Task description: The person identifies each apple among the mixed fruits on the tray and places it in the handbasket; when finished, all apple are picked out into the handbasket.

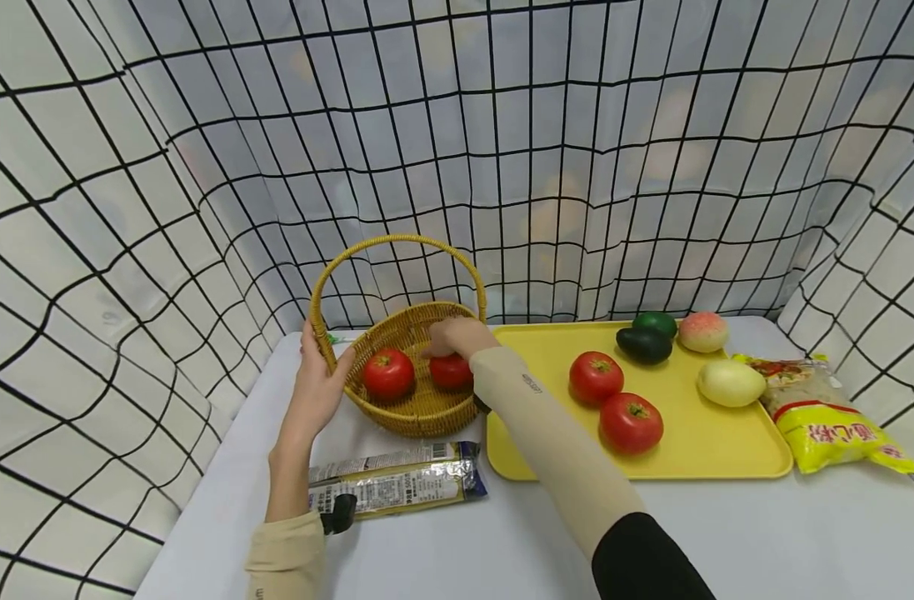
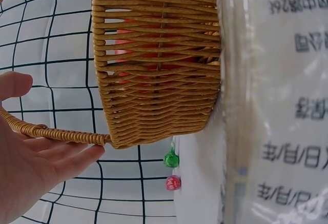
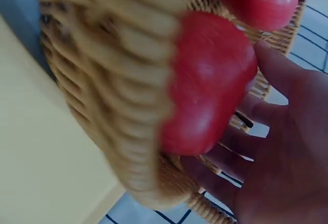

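Note:
A wicker basket (image 1: 415, 425) with a tall arched handle (image 1: 397, 239) stands on the table. My left hand (image 1: 320, 387) is at the handle's left foot; in the left wrist view its fingers (image 2: 77, 157) lie nearly straight against the handle, the thumb (image 2: 15, 84) held apart. Inside the basket, my right hand (image 1: 460, 335) grips a red tomato (image 1: 451, 372). The right wrist view shows its thumb and fingers around that tomato (image 3: 212, 80), close behind the basket wall (image 3: 113, 80). Another tomato (image 1: 388, 374) lies in the basket's left side.
Right of the basket, a yellow tray (image 1: 711, 454) carries two tomatoes (image 1: 631, 423), a dark avocado (image 1: 644, 345), a green fruit (image 1: 655, 322), a peach (image 1: 702, 332) and a pale yellow fruit (image 1: 730, 383). A printed bag (image 1: 831, 433) overlaps its right edge. A long flat package (image 1: 412, 487) lies before the basket; black netting (image 1: 531, 150) surrounds the table.

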The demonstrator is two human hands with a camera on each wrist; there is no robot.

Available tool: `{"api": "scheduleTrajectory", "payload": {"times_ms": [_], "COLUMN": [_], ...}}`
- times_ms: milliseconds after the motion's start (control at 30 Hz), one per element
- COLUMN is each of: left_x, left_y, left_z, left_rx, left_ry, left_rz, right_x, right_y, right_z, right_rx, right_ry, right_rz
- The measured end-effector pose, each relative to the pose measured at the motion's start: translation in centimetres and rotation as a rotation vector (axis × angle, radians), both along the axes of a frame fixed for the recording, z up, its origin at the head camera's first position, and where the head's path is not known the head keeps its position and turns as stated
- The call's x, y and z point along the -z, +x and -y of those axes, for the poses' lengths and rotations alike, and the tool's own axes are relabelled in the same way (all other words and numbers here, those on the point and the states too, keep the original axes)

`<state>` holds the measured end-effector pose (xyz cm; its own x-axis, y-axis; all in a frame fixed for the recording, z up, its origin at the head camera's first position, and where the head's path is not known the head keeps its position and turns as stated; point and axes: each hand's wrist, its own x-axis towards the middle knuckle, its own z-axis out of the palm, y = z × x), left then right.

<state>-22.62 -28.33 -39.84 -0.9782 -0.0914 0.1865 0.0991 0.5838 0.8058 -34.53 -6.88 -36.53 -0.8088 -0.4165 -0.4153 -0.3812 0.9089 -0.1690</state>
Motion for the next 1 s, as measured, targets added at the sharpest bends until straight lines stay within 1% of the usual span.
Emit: {"api": "scheduleTrajectory", "payload": {"times_ms": [133, 233, 300, 367, 400, 500, 567, 700, 800, 833, 900, 1000], "left_x": [0.4, 0.3, 0.1, 0.0, 0.0, 0.1, 0.2, 0.3, 0.2, 0.2, 0.0, -0.2], "left_y": [0.1, 0.1, 0.0, 0.0, -0.1, 0.0, -0.2, -0.3, -0.3, -0.2, -0.1, -0.2], "left_z": [-0.3, -0.2, 0.0, 0.1, 0.1, -0.1, -0.2, -0.5, -0.4, -0.4, -0.2, -0.2], "left_rx": [-0.003, -0.003, -0.002, 0.000, 0.001, 0.006, 0.009, 0.014, 0.013, 0.011, 0.005, 0.003], "left_ry": [-0.003, -0.013, -0.020, -0.026, -0.026, -0.029, -0.026, -0.024, -0.027, -0.030, -0.040, -0.050], "left_rz": [0.005, -0.008, -0.015, -0.020, -0.021, -0.020, -0.019, -0.021, -0.012, -0.007, 0.000, -0.012], "right_x": [1.6, 2.5, 2.8, 3.0, 3.3, 4.5, 5.4, 6.5, 6.9, 7.1, 7.5, 8.0], "right_y": [0.3, 1.2, 2.0, 2.9, 3.3, 4.5, 5.0, 5.4, 5.4, 5.4, 5.4, 5.2], "right_z": [-1.1, -2.1, -3.1, -4.4, -5.2, -8.3, -10.6, -15.1, -17.9, -18.7, -19.9, -21.2], "right_rx": [-0.077, -0.153, -0.197, -0.220, -0.216, -0.159, -0.091, 0.065, 0.185, 0.216, 0.273, 0.324], "right_ry": [-0.088, -0.163, -0.232, -0.312, -0.352, -0.462, -0.488, -0.441, -0.395, -0.382, -0.364, -0.329], "right_rz": [-0.063, -0.169, -0.230, -0.299, -0.325, -0.392, -0.443, -0.559, -0.614, -0.613, -0.581, -0.499]}}
